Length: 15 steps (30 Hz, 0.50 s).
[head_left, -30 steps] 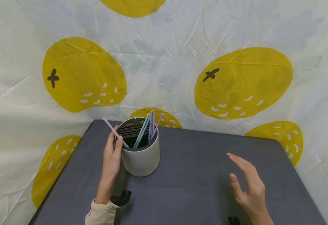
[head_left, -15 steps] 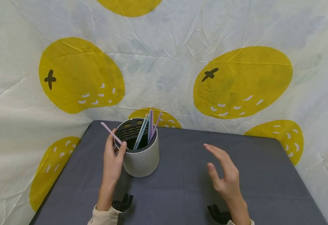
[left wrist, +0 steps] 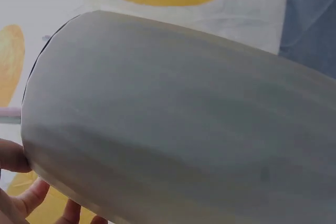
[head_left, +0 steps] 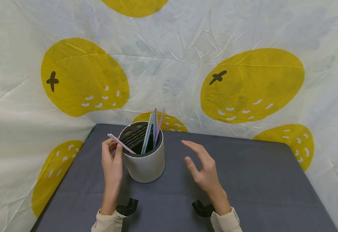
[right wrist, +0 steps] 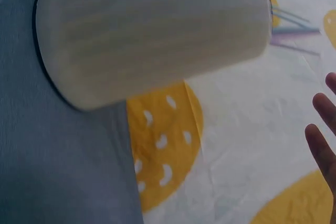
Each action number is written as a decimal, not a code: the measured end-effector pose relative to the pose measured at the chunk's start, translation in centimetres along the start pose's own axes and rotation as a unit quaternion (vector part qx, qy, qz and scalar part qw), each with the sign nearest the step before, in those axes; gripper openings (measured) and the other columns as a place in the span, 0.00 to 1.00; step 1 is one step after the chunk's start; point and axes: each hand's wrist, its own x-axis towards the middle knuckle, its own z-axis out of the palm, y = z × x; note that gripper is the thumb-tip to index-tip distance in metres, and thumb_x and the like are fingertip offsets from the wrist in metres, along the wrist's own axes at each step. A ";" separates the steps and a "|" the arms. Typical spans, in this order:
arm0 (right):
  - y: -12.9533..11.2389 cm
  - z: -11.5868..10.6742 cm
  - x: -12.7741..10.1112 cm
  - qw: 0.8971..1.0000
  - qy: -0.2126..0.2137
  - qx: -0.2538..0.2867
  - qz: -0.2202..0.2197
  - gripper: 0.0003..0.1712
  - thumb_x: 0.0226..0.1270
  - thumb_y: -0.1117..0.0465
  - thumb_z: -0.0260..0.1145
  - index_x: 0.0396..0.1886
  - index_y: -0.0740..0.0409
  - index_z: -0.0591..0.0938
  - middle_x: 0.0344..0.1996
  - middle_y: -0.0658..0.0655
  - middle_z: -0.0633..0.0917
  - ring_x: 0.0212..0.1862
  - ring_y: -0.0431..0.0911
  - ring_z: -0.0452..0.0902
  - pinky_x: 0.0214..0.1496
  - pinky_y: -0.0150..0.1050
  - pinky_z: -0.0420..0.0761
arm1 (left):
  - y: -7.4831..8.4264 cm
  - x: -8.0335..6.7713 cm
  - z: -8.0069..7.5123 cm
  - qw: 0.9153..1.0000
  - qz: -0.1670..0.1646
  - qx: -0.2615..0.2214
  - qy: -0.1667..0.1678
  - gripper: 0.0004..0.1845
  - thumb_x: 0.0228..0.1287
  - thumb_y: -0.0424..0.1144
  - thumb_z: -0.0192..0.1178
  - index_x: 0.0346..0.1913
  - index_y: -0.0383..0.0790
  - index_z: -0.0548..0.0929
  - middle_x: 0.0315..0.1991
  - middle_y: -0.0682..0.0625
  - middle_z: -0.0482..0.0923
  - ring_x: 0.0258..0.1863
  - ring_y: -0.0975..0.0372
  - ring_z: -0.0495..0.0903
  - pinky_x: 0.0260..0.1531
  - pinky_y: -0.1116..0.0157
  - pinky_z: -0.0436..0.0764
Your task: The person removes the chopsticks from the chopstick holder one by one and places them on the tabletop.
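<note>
This is looking like a makeshift recording booth set up indoors rather than a lived-in room: a creased white cloth (head_left: pixel 169 64) printed with big yellow fruit shapes is hanging as a backdrop behind and to both sides, closing off whatever lies beyond. A small table (head_left: pixel 244 180) covered in plain dark grey fabric is standing against that cloth, carrying only a pale round holder (head_left: pixel 145 164) with thin coloured straws (head_left: pixel 154 129) leaning in it. Black camera mounts (head_left: pixel 126 206) are sitting on the person's wrists.

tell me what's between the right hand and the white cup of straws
Nothing: in the head view only bare grey tabletop separates the open right hand from the white cup.
</note>
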 end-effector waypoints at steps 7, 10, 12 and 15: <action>-0.7 2.5 1.2 0.995 -0.061 -0.007 0.078 0.30 0.71 0.66 0.69 0.72 0.58 0.76 0.68 0.57 0.81 0.70 0.51 0.75 0.75 0.40 0.71 | 0.3 0.7 -0.4 0.998 -0.051 -0.027 -0.026 0.22 0.82 0.44 0.52 0.73 0.46 0.72 0.69 0.49 0.72 0.64 0.63 0.70 0.58 0.62 0.70; -1.0 3.4 1.8 0.991 -0.075 -0.011 0.106 0.33 0.70 0.67 0.70 0.74 0.55 0.75 0.69 0.56 0.80 0.72 0.52 0.73 0.77 0.49 0.69 | 0.4 0.9 -0.5 0.996 -0.063 -0.031 -0.048 0.22 0.82 0.46 0.51 0.74 0.48 0.73 0.71 0.50 0.73 0.64 0.63 0.72 0.57 0.63 0.70; -1.0 4.0 2.2 0.990 -0.080 -0.010 0.114 0.33 0.70 0.66 0.70 0.73 0.55 0.76 0.69 0.56 0.81 0.73 0.53 0.72 0.78 0.54 0.66 | 0.4 1.0 -0.6 0.996 -0.068 -0.029 -0.056 0.22 0.82 0.45 0.51 0.72 0.46 0.74 0.70 0.49 0.74 0.63 0.62 0.73 0.56 0.63 0.71; -0.9 4.9 2.7 0.989 -0.090 -0.009 0.114 0.31 0.70 0.64 0.71 0.72 0.55 0.77 0.68 0.56 0.82 0.73 0.53 0.72 0.80 0.60 0.62 | 0.5 1.1 -0.7 0.995 -0.071 -0.024 -0.061 0.21 0.81 0.45 0.52 0.70 0.43 0.75 0.69 0.47 0.74 0.63 0.60 0.74 0.56 0.62 0.72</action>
